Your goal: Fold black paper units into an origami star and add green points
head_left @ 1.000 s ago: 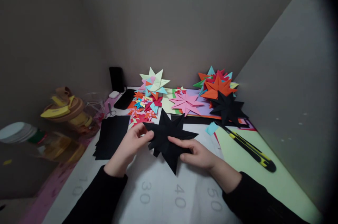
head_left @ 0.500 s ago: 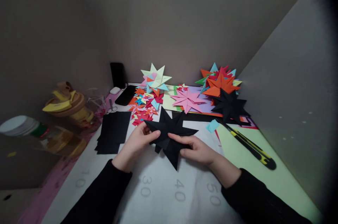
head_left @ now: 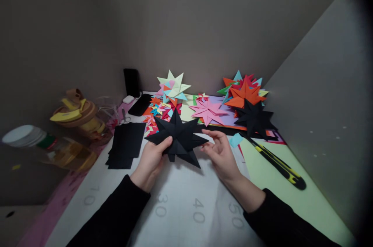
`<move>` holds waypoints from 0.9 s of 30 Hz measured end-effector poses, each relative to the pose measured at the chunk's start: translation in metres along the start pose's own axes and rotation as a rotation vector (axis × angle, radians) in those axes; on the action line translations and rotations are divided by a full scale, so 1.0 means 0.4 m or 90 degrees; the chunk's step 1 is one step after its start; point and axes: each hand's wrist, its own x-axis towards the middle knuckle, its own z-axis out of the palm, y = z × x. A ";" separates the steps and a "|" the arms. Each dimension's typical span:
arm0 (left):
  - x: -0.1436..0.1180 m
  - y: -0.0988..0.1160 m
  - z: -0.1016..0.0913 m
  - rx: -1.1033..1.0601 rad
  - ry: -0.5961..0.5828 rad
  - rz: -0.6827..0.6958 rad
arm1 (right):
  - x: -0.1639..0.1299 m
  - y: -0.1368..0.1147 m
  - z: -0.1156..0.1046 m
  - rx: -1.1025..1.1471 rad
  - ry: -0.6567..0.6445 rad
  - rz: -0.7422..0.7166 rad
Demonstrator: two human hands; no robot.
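A black folded paper star point(head_left: 177, 138) is held a little above the white mat point(head_left: 180, 208) at the middle. My left hand point(head_left: 151, 159) grips its lower left side, thumb on top. To the right of the star, my right hand point(head_left: 222, 153) has its fingers apart, fingertips at the star's right point. A stack of black paper squares point(head_left: 125, 144) lies left of my left hand.
Several finished stars stand at the back: a pale green one point(head_left: 173, 86), a pink one point(head_left: 208, 111), an orange one point(head_left: 244, 95), a black one point(head_left: 255, 119). A yellow and black cutter point(head_left: 276, 161) lies on green paper at right. A phone point(head_left: 139, 105) and jars point(head_left: 75, 119) are at left.
The black star has been lifted and turned, moving up and left. My right hand has come off its middle and opened beside it; my left hand keeps its hold.
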 end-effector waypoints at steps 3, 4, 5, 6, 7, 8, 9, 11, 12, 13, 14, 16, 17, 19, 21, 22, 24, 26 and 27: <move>-0.009 -0.011 0.010 -0.018 -0.010 -0.026 | -0.003 0.010 0.018 0.098 -0.065 0.087; -0.013 -0.016 0.012 -0.015 -0.028 -0.035 | -0.004 0.011 0.024 0.103 -0.087 0.115; -0.016 -0.021 0.014 -0.008 -0.047 -0.041 | -0.006 0.011 0.028 0.099 -0.099 0.135; -0.019 -0.026 0.015 0.001 -0.065 -0.044 | -0.008 0.009 0.031 0.092 -0.100 0.146; -0.021 -0.029 0.016 0.012 -0.078 -0.042 | -0.009 0.007 0.033 0.084 -0.090 0.151; -0.022 -0.030 0.016 0.024 -0.090 -0.038 | -0.010 0.004 0.034 0.078 -0.075 0.152; -0.022 -0.031 0.016 0.037 -0.101 -0.033 | -0.011 0.000 0.035 0.077 -0.059 0.154; -0.019 -0.029 0.015 0.062 -0.117 -0.016 | -0.011 -0.008 0.034 0.086 -0.044 0.170; -0.016 -0.028 0.015 0.074 -0.125 -0.001 | -0.012 -0.011 0.034 0.095 -0.041 0.185; -0.013 -0.027 0.013 0.089 -0.129 0.019 | -0.012 -0.014 0.033 0.105 -0.039 0.202; -0.010 -0.026 0.011 0.109 -0.131 0.043 | -0.012 -0.017 0.034 0.116 -0.039 0.222; -0.004 -0.023 0.006 0.170 -0.127 0.091 | -0.013 -0.021 0.034 0.143 -0.039 0.266; -0.002 -0.020 0.003 0.207 -0.122 0.112 | -0.014 -0.023 0.034 0.159 -0.040 0.286; 0.002 -0.012 -0.002 0.285 -0.110 0.149 | -0.014 -0.024 0.033 0.192 -0.044 0.322; 0.003 0.001 -0.007 0.357 -0.104 0.179 | -0.013 -0.023 0.032 0.218 -0.049 0.361; 0.003 0.007 -0.009 0.386 -0.108 0.188 | -0.011 -0.023 0.032 0.230 -0.052 0.375; 0.002 0.019 -0.011 0.416 -0.134 0.193 | -0.007 -0.023 0.032 0.256 -0.059 0.387; 0.000 0.027 -0.012 0.406 -0.163 0.208 | -0.004 -0.024 0.033 0.280 -0.065 0.378; -0.002 0.029 -0.011 0.397 -0.168 0.219 | -0.002 -0.026 0.034 0.288 -0.066 0.371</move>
